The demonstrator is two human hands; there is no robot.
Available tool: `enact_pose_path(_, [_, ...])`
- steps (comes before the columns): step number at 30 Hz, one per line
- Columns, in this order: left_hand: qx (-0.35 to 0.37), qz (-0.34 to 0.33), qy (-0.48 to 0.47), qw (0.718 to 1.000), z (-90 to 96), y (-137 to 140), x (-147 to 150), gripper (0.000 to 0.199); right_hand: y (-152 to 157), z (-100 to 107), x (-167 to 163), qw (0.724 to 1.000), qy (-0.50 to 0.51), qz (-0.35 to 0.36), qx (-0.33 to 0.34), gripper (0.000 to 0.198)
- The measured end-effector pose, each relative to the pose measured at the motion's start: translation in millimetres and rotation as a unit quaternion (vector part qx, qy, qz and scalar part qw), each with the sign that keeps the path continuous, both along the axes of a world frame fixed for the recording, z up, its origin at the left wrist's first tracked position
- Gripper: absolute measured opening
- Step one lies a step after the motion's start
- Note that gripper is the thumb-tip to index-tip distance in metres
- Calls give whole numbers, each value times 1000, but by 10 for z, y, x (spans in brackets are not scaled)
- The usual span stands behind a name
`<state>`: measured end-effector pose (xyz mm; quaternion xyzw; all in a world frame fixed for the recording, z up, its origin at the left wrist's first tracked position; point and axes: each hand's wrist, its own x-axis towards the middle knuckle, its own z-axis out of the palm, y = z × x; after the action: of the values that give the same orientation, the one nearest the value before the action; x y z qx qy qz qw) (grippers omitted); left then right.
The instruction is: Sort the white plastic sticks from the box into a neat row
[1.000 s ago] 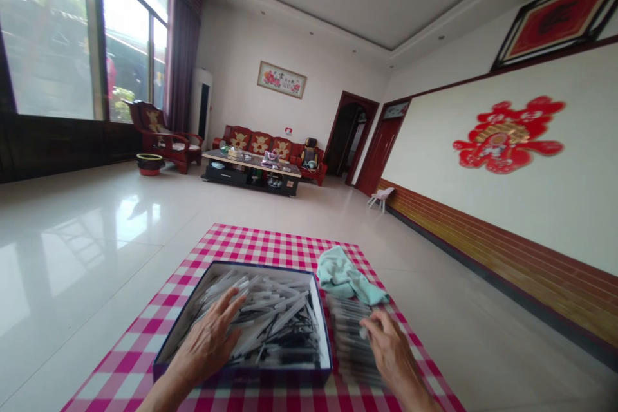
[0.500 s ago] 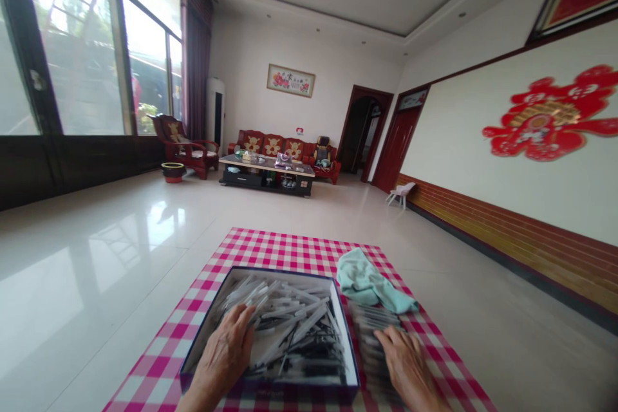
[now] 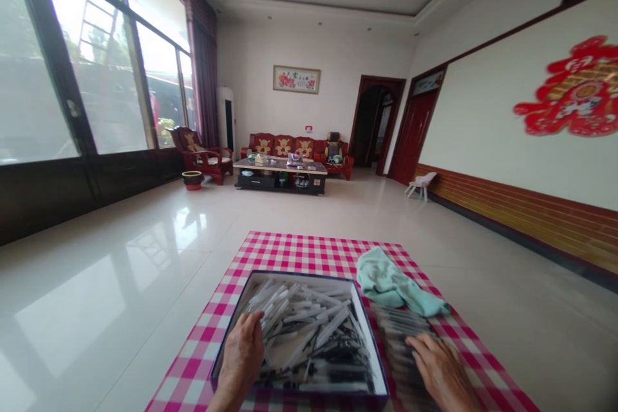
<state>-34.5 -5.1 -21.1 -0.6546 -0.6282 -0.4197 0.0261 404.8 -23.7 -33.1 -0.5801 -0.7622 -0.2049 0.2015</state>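
Resting inside the dark-rimmed box (image 3: 371, 351), the left hand (image 3: 244, 354) lies palm down, fingers loosely spread over the near-left part of a jumbled heap of slim white and black sticks (image 3: 309, 335); whether it grips any of them cannot be told. The box sits on a pink-and-white checked cloth (image 3: 299, 251) spread on the glossy floor. Just right of the box, the right hand (image 3: 441, 370) lies flat and open on a tidy row of the same sticks (image 3: 400, 335), laid side by side on the cloth — it presses rather than holds. Judging by how things lie, a fair batch is already lined up in that row, yet the box looks mostly full, so much of the sorting seems left. A crumpled mint-green rag (image 3: 393, 283) lies at the far end of the row, touching or overlapping it, and could crowd further laying there. Well beyond stand a low coffee table (image 3: 280, 174), red sofa (image 3: 284, 145) and small white chair (image 3: 421, 183), clear of the work.
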Motion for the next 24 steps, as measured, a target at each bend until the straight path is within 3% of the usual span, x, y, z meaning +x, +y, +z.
enact_pose_path(7, [-18,-7,-10,1000,37,0,7,33,23,-3,86,999,35,10,-4,16])
enact_pose_path(11, [-28,-7,-24,999,31,-2,6,33,49,163,-59,997,77,21,10,17])
enact_pose_path(15, [-31,-12,-43,999,27,-6,8,32,51,550,-759,982,161,90,-27,20])
enact_pose_path(18, [-35,-10,-58,998,40,-14,7,32,18,798,-1523,958,181,173,-142,22])
enact_pose_path(21, [-37,-10,-69,997,53,-31,5,32,13,854,-2140,924,139,244,-260,23])
enact_pose_path(24, [-38,-13,-72,997,52,-47,4,33,78,779,-2432,885,71,286,-361,36])
